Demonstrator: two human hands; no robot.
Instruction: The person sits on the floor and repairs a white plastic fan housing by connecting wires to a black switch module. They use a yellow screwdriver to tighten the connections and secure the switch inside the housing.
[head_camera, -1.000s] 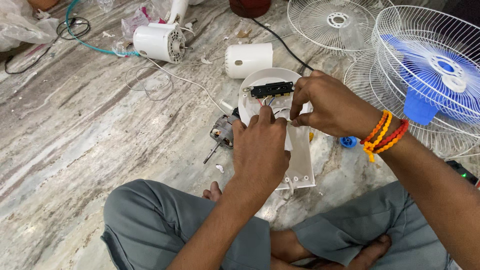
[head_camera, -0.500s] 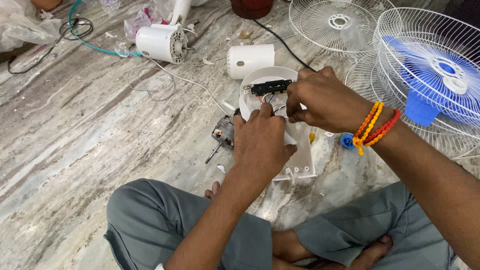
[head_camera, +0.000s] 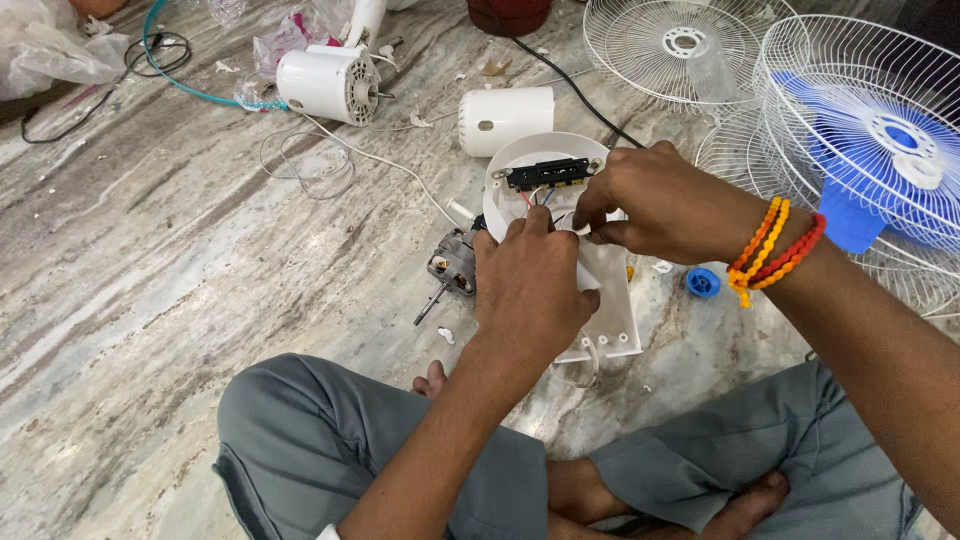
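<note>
l hand (head_camera: 530, 290) on white fan base (head_camera: 610, 310), grip unclear | r hand (head_camera: 655, 205) pinching wires (head_camera: 540, 197) by black switch block (head_camera: 548, 174) | small motor (head_camera: 455, 265) just left

A floor-level fan repair spot, likely a small workshop or a home. Everything lies on the veined grey marble floor (head_camera: 150, 260). Around the open white plastic fan base (head_camera: 520, 165): a white cylindrical motor housing (head_camera: 325, 85) to its left, white wire fan guards (head_camera: 680, 45) to its right, a bare motor (head_camera: 452, 268) just beside it.
</note>
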